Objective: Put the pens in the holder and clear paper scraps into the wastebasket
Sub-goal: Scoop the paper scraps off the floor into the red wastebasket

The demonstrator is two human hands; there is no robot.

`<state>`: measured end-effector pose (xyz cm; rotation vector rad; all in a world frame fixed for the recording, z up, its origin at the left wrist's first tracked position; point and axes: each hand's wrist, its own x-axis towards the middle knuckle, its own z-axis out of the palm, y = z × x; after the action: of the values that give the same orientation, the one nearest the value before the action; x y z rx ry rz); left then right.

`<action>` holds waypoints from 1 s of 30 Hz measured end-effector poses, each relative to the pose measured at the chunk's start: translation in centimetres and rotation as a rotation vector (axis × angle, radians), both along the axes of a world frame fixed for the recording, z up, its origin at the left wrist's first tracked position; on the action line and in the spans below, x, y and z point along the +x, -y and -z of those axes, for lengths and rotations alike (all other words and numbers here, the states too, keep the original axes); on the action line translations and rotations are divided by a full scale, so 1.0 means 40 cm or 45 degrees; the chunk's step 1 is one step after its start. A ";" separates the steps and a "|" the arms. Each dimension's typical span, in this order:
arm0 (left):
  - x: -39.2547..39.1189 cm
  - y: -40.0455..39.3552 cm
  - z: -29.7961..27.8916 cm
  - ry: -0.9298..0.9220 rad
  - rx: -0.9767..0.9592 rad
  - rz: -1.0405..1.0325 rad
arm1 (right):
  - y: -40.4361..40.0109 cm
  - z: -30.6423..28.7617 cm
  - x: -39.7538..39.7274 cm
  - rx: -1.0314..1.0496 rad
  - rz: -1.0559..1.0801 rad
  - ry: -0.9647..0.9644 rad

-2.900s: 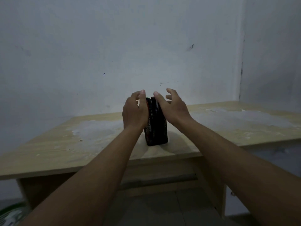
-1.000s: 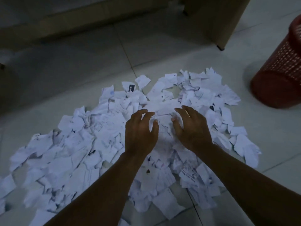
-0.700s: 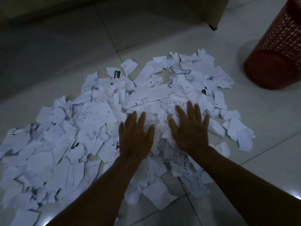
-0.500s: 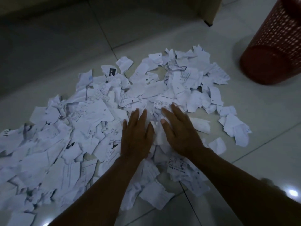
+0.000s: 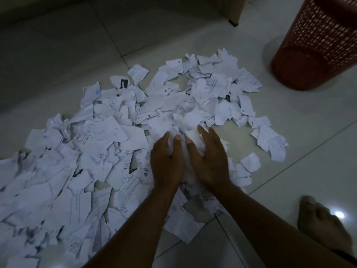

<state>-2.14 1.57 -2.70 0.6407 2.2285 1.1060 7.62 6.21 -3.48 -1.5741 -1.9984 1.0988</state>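
Note:
A wide heap of torn white paper scraps (image 5: 100,144) covers the pale tiled floor. My left hand (image 5: 166,163) and my right hand (image 5: 209,161) lie side by side on the heap's right part, palms turned inward. They press a bunch of scraps (image 5: 188,136) between them, fingers curled around it. A red perforated wastebasket (image 5: 316,45) stands on the floor at the upper right, apart from the heap. The pens and their holder are out of view.
A bare foot (image 5: 324,227) rests on the tile at the lower right. A wooden desk leg (image 5: 234,14) stands at the top, left of the wastebasket. A patch of bare tile (image 5: 234,136) shows just right of my right hand.
The view dropped from the desk and pen holder to the floor. My flat hands slid together over the heap and turned inward, bunching scraps between them and baring tile on the right.

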 end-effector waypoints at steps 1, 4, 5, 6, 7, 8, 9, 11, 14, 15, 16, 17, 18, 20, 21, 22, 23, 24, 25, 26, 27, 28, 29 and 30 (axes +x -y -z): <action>0.002 -0.008 -0.008 0.050 0.017 -0.009 | -0.006 -0.009 -0.007 -0.079 0.019 -0.132; 0.009 -0.025 -0.035 0.162 0.088 -0.078 | -0.026 -0.035 -0.023 -0.272 0.045 -0.375; 0.010 -0.031 -0.042 0.195 0.120 -0.109 | -0.032 -0.039 -0.025 -0.294 0.045 -0.418; 0.012 -0.038 -0.050 0.230 0.148 -0.138 | -0.038 -0.045 -0.024 -0.298 0.047 -0.464; 0.016 -0.046 -0.059 0.265 0.168 -0.163 | -0.045 -0.052 -0.020 -0.285 0.051 -0.498; 0.020 -0.053 -0.067 0.289 0.183 -0.185 | -0.051 -0.059 -0.017 -0.267 0.054 -0.512; 0.023 -0.060 -0.075 0.291 0.193 -0.201 | -0.058 -0.063 -0.015 -0.243 0.055 -0.515; 0.035 -0.073 -0.094 0.266 0.201 -0.218 | -0.071 -0.075 -0.006 -0.160 0.068 -0.525; 0.041 -0.104 -0.119 0.233 0.221 -0.244 | -0.099 -0.107 0.003 -0.048 0.074 -0.553; 0.045 -0.118 -0.131 0.211 0.229 -0.259 | -0.115 -0.124 0.011 -0.011 0.051 -0.540; 0.050 -0.132 -0.146 0.185 0.246 -0.278 | -0.129 -0.146 0.017 0.015 0.020 -0.522; 0.057 -0.149 -0.168 0.159 0.267 -0.298 | -0.146 -0.173 0.024 0.012 0.005 -0.506; 0.066 -0.168 -0.197 0.134 0.291 -0.308 | -0.165 -0.203 0.032 -0.015 0.017 -0.521; 0.082 -0.212 -0.255 0.083 0.333 -0.313 | -0.206 -0.262 0.043 -0.038 0.063 -0.581; 0.087 -0.240 -0.286 0.048 0.351 -0.320 | -0.233 -0.296 0.046 -0.038 0.071 -0.607; 0.090 -0.266 -0.313 0.012 0.365 -0.329 | -0.257 -0.326 0.048 -0.043 0.066 -0.634; 0.096 -0.297 -0.345 -0.017 0.377 -0.353 | -0.290 -0.359 0.051 -0.058 0.039 -0.660; 0.102 -0.324 -0.371 -0.037 0.380 -0.372 | -0.318 -0.389 0.056 -0.072 0.010 -0.684; 0.111 -0.350 -0.396 -0.058 0.377 -0.389 | -0.347 -0.413 0.063 -0.087 -0.008 -0.707; 0.122 -0.373 -0.420 -0.080 0.374 -0.406 | -0.374 -0.436 0.072 -0.097 -0.022 -0.727; 0.132 -0.391 -0.443 -0.094 0.372 -0.421 | -0.396 -0.458 0.080 -0.100 -0.030 -0.737; 0.145 -0.410 -0.466 -0.107 0.372 -0.432 | -0.417 -0.479 0.091 -0.100 -0.033 -0.743; 0.160 -0.432 -0.493 -0.118 0.370 -0.445 | -0.439 -0.505 0.105 -0.103 -0.042 -0.746; 0.175 -0.453 -0.519 -0.122 0.369 -0.453 | -0.460 -0.528 0.120 -0.107 -0.047 -0.745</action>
<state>4.86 19.71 18.06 0.4248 2.3435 1.6281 12.42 24.62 17.62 -1.0785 -1.6026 1.4668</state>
